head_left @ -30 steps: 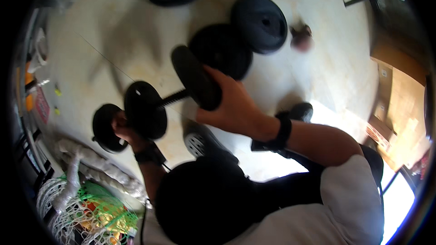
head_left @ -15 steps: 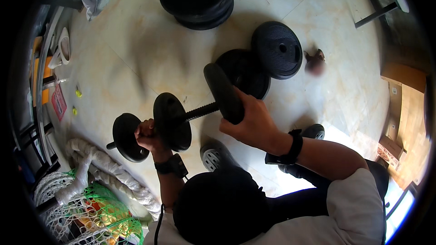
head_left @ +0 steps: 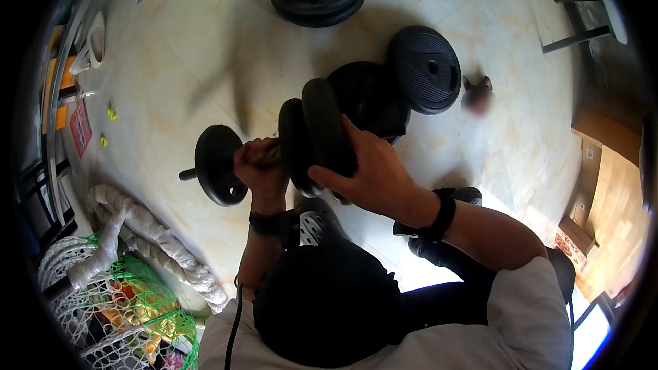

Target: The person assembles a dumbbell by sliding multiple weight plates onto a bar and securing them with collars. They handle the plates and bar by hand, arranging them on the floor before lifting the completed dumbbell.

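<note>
With a closed grip, the left hand (head_left: 260, 168) is clasping the dumbbell bar (head_left: 188, 174), while the right hand (head_left: 381, 178) is gripping the black plate (head_left: 323, 118) on its right end.

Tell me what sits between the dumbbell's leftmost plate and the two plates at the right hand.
The left hand, gripping the bar, as the head view shows.

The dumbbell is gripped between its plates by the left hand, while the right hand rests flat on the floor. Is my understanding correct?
Not entirely: the head view shows the right hand holding the outermost plate at the right end of the dumbbell. The left hand does grip it between its plates.
</note>
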Tool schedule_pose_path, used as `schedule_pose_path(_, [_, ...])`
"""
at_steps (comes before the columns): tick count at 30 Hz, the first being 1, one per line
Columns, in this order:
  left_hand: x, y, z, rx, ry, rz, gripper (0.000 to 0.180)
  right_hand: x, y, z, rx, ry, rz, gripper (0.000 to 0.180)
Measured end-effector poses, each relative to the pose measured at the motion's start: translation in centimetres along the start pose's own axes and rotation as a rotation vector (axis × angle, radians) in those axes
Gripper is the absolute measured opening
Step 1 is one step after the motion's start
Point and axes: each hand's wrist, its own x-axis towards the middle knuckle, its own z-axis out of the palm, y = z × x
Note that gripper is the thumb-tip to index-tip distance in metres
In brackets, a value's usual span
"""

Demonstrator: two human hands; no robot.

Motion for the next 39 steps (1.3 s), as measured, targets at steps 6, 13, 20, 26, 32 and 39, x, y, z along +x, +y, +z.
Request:
schedule_pose_path(6, [0.8,-0.8,-0.4,-0.107,0.030,-0.038,0.027,-0.4,-0.7,-0.2,-0.155,0.093,-0.059,0.074])
schedule_pose_path(13, [0.5,0.2,-0.4,-0.030,-0.045,-0.006,0.027,0.0,-1.2,-2.8,0.036,0.028,0.104,0.057])
schedule_pose_path(20, [-1.5,4.6,0.2,0.100,-0.045,0.170,0.027,-1.0,0.3,-2.4,-0.007,0.185,0.136,0.064])
schedule_pose_path(26, [-3.1,8.1,-0.3,0.136,-0.043,0.228,0.030,-0.2,1.8,-2.2,-0.112,0.317,0.085,0.063])
schedule_pose_path(32, [-3.4,13.6,-4.2,0.140,-0.136,0.263,0.033,1.3,1.0,-5.4,-0.100,0.296,-0.013,0.052])
schedule_pose_path(39, [-3.8,14.4,-4.7,0.160,-0.039,0.290,0.034,0.3,4.0,-3.9,-0.879,0.200,-0.658,0.042])
